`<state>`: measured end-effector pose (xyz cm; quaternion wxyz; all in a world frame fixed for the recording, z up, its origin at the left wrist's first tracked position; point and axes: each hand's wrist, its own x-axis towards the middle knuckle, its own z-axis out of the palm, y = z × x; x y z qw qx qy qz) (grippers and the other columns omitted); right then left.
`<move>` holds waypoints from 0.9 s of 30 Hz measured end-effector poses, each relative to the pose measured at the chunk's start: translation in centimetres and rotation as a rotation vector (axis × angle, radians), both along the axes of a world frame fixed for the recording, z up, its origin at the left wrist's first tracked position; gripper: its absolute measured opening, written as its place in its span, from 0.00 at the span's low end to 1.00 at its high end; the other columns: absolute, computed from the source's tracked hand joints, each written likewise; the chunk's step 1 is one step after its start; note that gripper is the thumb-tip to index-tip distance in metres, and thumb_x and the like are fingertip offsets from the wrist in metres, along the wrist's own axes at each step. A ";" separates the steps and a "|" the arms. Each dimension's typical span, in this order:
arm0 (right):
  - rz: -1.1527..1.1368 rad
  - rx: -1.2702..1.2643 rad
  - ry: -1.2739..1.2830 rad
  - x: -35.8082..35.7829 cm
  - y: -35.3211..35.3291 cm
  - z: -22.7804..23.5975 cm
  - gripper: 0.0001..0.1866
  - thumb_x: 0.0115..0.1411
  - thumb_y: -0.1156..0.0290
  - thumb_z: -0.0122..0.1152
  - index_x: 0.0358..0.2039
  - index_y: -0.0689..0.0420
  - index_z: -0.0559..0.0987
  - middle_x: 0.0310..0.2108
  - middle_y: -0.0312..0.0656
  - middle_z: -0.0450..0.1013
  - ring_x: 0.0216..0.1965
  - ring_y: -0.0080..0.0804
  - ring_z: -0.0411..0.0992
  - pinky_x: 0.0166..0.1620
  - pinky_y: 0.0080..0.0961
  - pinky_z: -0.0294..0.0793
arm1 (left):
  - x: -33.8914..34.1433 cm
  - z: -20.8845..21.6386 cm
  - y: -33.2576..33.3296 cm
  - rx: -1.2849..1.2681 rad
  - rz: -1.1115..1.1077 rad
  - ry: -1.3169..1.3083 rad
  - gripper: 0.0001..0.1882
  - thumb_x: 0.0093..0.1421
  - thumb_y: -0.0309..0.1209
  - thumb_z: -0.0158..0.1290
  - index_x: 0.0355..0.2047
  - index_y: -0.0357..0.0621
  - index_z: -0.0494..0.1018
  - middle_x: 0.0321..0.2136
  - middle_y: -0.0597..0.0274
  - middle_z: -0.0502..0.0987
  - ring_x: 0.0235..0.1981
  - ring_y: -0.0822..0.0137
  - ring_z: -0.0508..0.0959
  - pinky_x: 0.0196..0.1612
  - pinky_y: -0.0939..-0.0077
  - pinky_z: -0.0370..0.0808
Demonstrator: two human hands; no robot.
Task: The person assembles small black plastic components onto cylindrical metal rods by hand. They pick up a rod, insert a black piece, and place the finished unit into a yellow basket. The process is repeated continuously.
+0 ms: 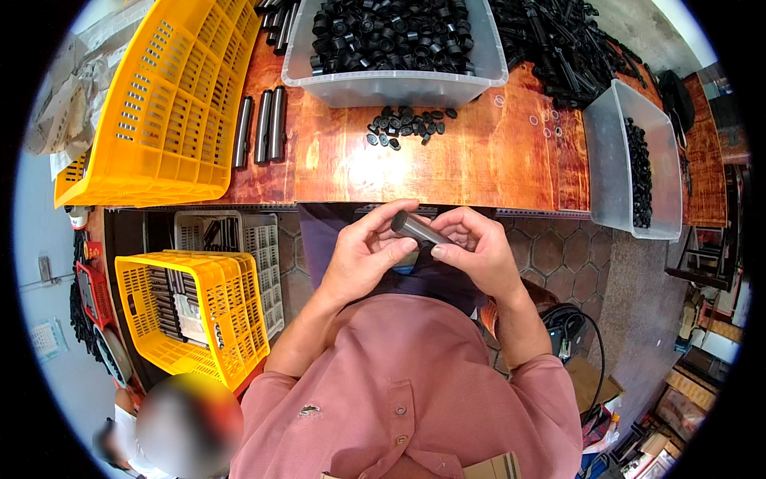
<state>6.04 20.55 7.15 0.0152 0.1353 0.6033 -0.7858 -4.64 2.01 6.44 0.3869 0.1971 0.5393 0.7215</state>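
Observation:
A short dark grey tube point(420, 231) is held between both hands, just off the table's front edge. My left hand point(369, 249) grips its left end, with the thumb below and the fingers behind. My right hand point(472, 247) closes on its right end, thumb and fingers pinching it. The tube tilts, its left end higher in the picture. Some small black part may sit under it between the thumbs, too hidden to name. Beyond the hands, several small oval black caps point(405, 124) lie in a loose pile on the wooden table point(335, 172).
Behind the caps stands a clear bin point(399, 86) of black round parts. Three dark tubes point(263, 128) lie beside a yellow crate point(171, 104). Thin clear rings point(547, 124) and another bin point(618, 160) are at right. A lower yellow crate point(191, 311) holds tubes; a person point(128, 431) is beyond it.

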 end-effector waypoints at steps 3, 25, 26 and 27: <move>0.054 -0.087 -0.040 0.0 0.5 -0.1 0.16 0.57 0.80 0.66 0.46 0.64 0.74 0.41 0.39 0.76 0.42 0.20 0.75 0.47 0.20 0.75 | -0.2 0.2 -0.1 -0.011 -0.029 -0.029 0.30 0.59 0.16 0.59 0.62 0.35 0.64 0.50 0.52 0.76 0.49 0.67 0.78 0.52 0.75 0.78; -0.076 0.668 0.194 -0.1 -0.9 1.6 0.15 0.53 0.78 0.67 0.43 0.62 0.78 0.39 0.46 0.78 0.40 0.39 0.79 0.45 0.30 0.77 | 0.5 0.0 0.6 -0.045 0.105 0.060 0.20 0.57 0.18 0.62 0.47 0.36 0.68 0.41 0.58 0.77 0.41 0.73 0.79 0.44 0.78 0.80; -0.123 0.814 0.307 -0.3 -1.2 1.5 0.15 0.53 0.78 0.68 0.42 0.61 0.78 0.39 0.47 0.78 0.40 0.42 0.78 0.45 0.31 0.77 | 0.4 0.0 0.7 -0.054 0.125 0.036 0.20 0.57 0.18 0.63 0.47 0.36 0.68 0.40 0.58 0.77 0.40 0.74 0.79 0.42 0.79 0.80; -0.171 0.958 0.422 -0.5 -1.5 1.3 0.16 0.52 0.77 0.68 0.42 0.60 0.78 0.39 0.47 0.77 0.39 0.46 0.78 0.44 0.33 0.78 | 0.5 -0.1 0.7 -0.045 0.137 0.027 0.20 0.56 0.18 0.63 0.46 0.36 0.68 0.40 0.59 0.77 0.40 0.75 0.79 0.41 0.80 0.80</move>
